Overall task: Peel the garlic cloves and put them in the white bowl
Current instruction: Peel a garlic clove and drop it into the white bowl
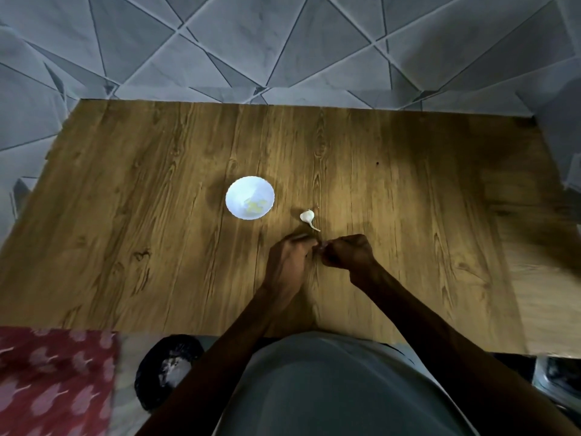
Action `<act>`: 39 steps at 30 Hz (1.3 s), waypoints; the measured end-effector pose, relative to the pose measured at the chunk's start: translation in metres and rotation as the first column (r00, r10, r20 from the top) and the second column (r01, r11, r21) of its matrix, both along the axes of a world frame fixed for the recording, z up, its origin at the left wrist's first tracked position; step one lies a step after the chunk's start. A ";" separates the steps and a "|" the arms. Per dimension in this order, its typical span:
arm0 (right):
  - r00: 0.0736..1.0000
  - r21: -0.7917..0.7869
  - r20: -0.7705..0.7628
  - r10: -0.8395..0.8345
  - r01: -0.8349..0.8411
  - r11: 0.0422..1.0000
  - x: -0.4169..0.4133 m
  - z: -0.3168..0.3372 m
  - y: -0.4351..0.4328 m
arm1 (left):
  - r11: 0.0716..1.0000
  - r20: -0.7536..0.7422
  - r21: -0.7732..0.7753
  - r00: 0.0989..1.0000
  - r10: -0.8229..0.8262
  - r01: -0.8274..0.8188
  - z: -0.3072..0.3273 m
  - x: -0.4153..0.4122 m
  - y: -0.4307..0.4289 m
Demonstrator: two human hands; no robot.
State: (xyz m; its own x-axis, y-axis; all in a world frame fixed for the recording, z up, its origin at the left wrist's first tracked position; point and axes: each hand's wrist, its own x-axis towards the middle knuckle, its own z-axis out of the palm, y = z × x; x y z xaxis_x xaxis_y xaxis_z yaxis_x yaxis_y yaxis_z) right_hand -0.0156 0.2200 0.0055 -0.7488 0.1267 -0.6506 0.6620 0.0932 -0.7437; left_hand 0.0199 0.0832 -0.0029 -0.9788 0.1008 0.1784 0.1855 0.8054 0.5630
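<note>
The left hand (289,259), just right of the white bowl (242,193), curls its fingers and pinches a tiny garlic clove (319,245). More garlic (307,216) lies on the table (157,215) just behind. The right hand (349,251) pinches the clove too. It is best to hold tight and pull the skin off slowly.

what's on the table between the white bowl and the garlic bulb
Nothing: the head view shows only bare wooden table between the white bowl and the garlic bulb, which sit apart.
</note>
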 end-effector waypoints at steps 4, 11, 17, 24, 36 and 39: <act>0.994 0.015 -0.109 0.028 -0.027 1.000 0.005 -0.002 0.003 | 0.991 0.124 0.120 0.991 0.047 -0.062 -0.003 -0.003 -0.001; 0.938 0.113 -0.343 0.047 -0.008 0.994 0.007 -0.005 -0.005 | 0.641 0.703 0.589 0.704 -0.106 -0.492 -0.003 -0.003 -0.005; 0.956 0.183 -0.271 0.112 -0.063 0.981 0.006 -0.010 -0.004 | 0.873 0.641 0.276 0.754 0.145 -0.403 -0.016 -0.008 -0.015; 0.921 0.331 -0.283 0.269 -0.170 0.928 0.007 -0.012 -0.004 | 0.908 0.549 0.278 0.827 0.119 -0.315 -0.014 -0.019 -0.021; 0.997 -0.004 -0.054 0.050 -0.051 0.999 -0.004 -0.003 -0.011 | 0.965 0.159 0.240 0.985 0.068 -0.105 -0.004 -0.016 -0.019; 0.999 -0.076 -0.043 0.003 -0.007 0.997 -0.005 -0.003 -0.012 | 0.954 0.185 0.264 0.978 0.093 -0.141 -0.003 -0.022 -0.020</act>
State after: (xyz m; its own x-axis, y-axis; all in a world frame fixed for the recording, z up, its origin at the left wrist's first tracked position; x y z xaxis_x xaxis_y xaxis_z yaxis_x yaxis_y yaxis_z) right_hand -0.0209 0.2085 0.0022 -0.7769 0.0745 -0.6252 0.6287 0.0386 -0.7767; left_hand -0.0023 0.0630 -0.0055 -0.9989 -0.0456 0.0148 -0.0170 0.6260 0.7796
